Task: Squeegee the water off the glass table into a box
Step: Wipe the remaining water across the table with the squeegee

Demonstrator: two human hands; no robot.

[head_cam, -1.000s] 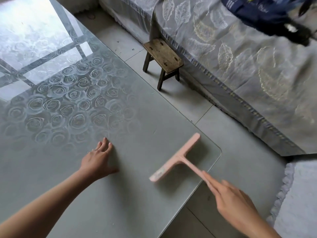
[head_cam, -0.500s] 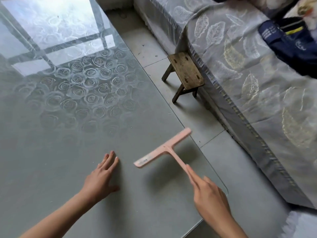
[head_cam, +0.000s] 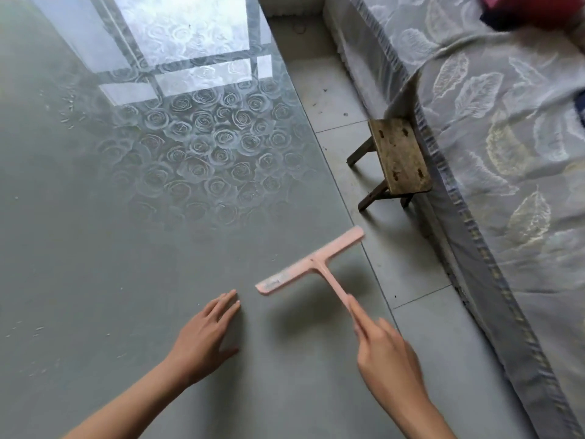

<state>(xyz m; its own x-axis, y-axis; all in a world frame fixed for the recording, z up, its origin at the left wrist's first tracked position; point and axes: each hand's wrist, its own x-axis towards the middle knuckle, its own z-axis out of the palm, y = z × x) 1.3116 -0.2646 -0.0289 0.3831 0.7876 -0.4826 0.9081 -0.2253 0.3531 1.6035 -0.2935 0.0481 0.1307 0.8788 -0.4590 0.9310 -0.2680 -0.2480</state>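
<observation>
Half a stroke further up the glass tabletop (head_cam: 95, 248): pink squeegee (head_cam: 308, 263) gripped by right hand (head_cam: 387, 356), left hand (head_cam: 202, 337) spread flat, no box visible.

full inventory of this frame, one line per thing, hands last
glass table: 1, grey-green with a rose pattern and window glare, fills the left and centre
squeegee: 1, pink, T-shaped, near the table's right edge, one end of its blade at that edge
wooden stool: 1, worn brown, on the floor between table and bed
tiled floor: light grey, right of the table
bed cover: 1, grey-blue with leaf print, right side
dark blue and red fabric: top right corner, partly cut off, cannot tell what it is
box: none in view
left hand: flat on the glass, fingers spread, left of the squeegee
right hand: gripping the squeegee handle
</observation>
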